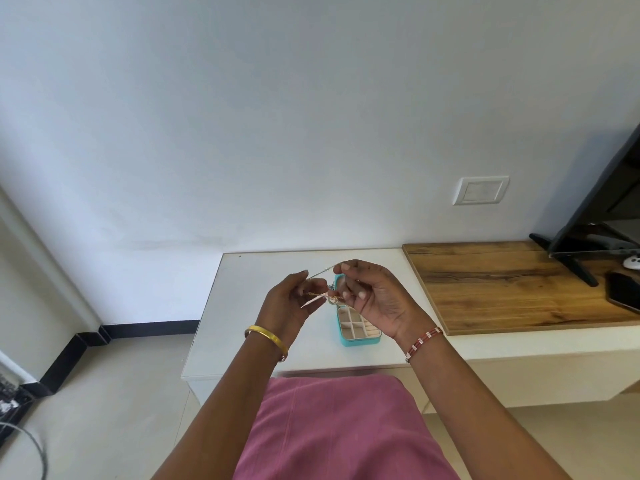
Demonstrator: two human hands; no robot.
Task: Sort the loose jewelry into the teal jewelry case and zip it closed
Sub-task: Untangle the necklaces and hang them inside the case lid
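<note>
Both hands, left [289, 299] and right [372, 296], pinch a thin chain [320, 273] above the open teal case [358, 327] on a white table [242, 306].

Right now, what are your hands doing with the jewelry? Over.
Left hand and right hand both pinching a thin chain, held up. Teal case open on the white table underneath. Nothing blocking the case.

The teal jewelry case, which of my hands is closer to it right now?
Right. The right hand hovers directly over the open teal jewelry case; the left hand is off to its left side.
</note>
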